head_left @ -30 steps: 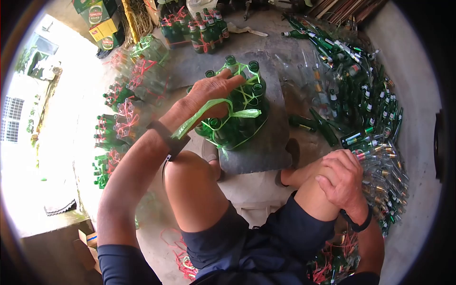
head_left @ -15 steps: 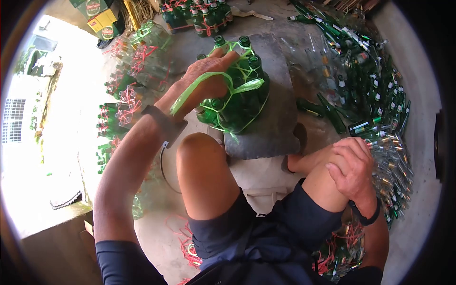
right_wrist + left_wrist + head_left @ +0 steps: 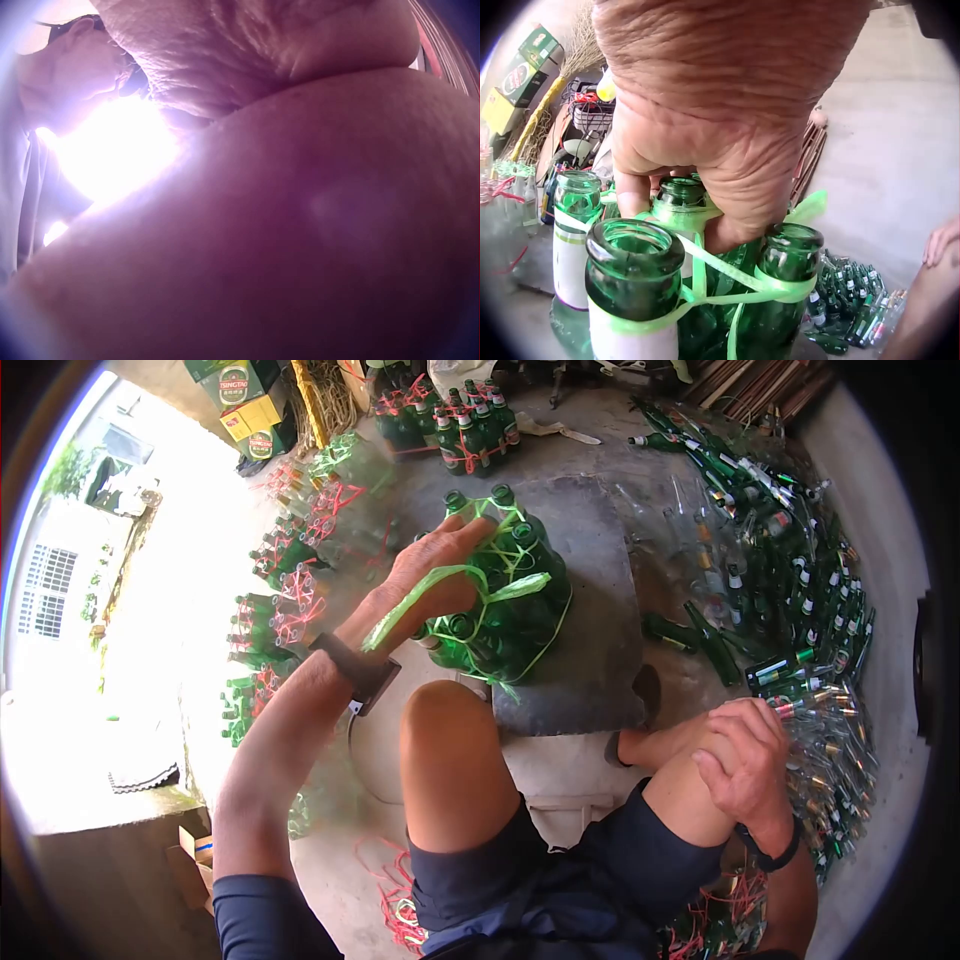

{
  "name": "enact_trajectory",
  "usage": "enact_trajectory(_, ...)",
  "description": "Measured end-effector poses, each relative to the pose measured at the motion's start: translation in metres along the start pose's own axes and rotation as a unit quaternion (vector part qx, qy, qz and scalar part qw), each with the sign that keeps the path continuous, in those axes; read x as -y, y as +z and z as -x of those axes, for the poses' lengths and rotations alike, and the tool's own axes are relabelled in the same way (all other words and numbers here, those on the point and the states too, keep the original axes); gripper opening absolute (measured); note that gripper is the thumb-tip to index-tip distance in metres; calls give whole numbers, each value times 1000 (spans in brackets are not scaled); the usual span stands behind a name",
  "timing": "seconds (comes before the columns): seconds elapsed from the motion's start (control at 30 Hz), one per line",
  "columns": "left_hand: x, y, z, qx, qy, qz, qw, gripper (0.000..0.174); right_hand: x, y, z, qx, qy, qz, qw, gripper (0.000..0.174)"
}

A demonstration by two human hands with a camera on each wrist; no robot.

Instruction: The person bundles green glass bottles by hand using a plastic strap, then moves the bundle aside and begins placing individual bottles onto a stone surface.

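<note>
Green glass bottles point(image 3: 515, 620) stand bundled on a dark slab point(image 3: 570, 705), bound with light green twine point(image 3: 520, 587). My left hand point(image 3: 435, 565) reaches over their tops. In the left wrist view, the left hand point(image 3: 727, 135) curls its fingers and thumb round a middle bottle's neck point(image 3: 681, 191); its fingertips are partly hidden. Twine loops round the neighbouring necks, and a strip trails over the back of my hand in the head view. My right hand point(image 3: 745, 760) rests over the right knee point(image 3: 690, 775), fingers relaxed; skin fills much of the right wrist view.
Loose bottles point(image 3: 800, 580) lie piled along the right wall. Tied bundles point(image 3: 475, 430) stand beyond the slab, with more bottles point(image 3: 275, 615) on the left. Beer cartons point(image 3: 240, 400) are at the upper left; red twine point(image 3: 400, 905) lies on the floor near the shorts.
The head view has shifted. Relative to the slab, the bottle tops and my left hand are farther left, with its grip kept. My right hand stays on the knee.
</note>
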State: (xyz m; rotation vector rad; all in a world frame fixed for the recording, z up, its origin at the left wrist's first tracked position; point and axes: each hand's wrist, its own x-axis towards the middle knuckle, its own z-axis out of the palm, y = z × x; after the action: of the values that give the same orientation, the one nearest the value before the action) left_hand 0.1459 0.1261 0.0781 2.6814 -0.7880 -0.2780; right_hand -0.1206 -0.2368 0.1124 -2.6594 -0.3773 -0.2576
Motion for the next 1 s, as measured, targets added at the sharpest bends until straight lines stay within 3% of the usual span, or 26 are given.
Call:
enact_trajectory(0.13,29,-1,15,-16,-42,4,999,61,1,1,-1,2,2,-2,1000,31)
enact_trajectory(0.37,82,-3,53,-91,1,9,996,53,4,5,-8,3,-12,-5,1000,30)
enact_trajectory(0.43,92,-9,67,-90,-24,81,992,53,4,5,-10,4,-19,-4,1000,30)
enact_trajectory(0.57,112,-7,86,-113,-46,103,987,55,5,8,-12,10,-11,-16,1000,30)
enact_trajectory(0.83,172,22,83,-33,-129,0,991,65,3,5,-14,43,2,-3,999,34)
enact_trajectory(1.0,190,47,68,-61,-145,8,987,67,-3,2,-17,91,13,-25,995,36)
